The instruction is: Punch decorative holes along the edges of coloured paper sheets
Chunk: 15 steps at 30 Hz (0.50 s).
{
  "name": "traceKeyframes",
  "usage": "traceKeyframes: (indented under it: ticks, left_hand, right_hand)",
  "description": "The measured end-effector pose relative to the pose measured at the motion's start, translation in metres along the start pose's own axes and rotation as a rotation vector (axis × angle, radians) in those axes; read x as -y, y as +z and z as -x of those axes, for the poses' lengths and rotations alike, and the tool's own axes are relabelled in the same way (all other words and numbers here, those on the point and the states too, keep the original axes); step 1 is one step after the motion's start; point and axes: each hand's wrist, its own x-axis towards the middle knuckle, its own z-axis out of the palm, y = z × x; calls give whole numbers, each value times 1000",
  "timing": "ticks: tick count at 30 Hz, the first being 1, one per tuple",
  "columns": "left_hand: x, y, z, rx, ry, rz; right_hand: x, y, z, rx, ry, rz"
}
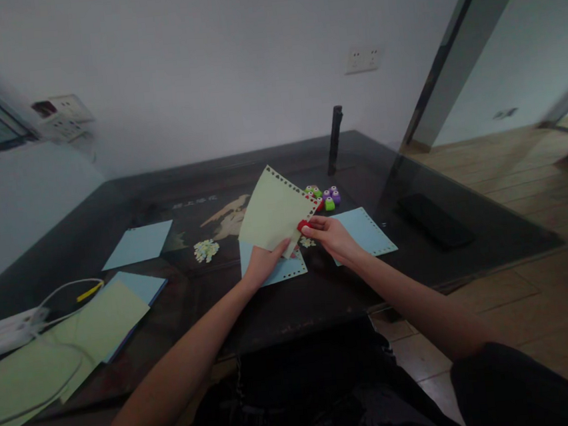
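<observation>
Both hands work a pale green sheet with a red punch near the middle of a dark glass-topped table.

The left hand (263, 262) pinches the near corner of the green sheet (274, 215), holding it tilted up above a blue perforated sheet (282, 271); the right hand (330, 234) is closed around a small red paper punch (305, 225) at the sheet's right edge, which already carries a row of holes. Just beyond, a cluster of green and purple punches (327, 197) crowds the far side, and another blue sheet (366, 230) lies under the right wrist. Paper confetti (206, 249) sits to the left. The table's near edge (325, 326) runs close below the forearms; stacked sheets (98, 321) and a white power strip (4, 332) fill the near-left corner, a black upright object (335, 140) stands far.
</observation>
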Motion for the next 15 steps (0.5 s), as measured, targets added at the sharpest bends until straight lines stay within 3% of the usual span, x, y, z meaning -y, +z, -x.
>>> traceKeyframes:
  ticks: [15]
  left_hand:
    - [7,-2,-3,-52,-43,21]
  right_hand:
    - [0,-1,1,47,60,-1]
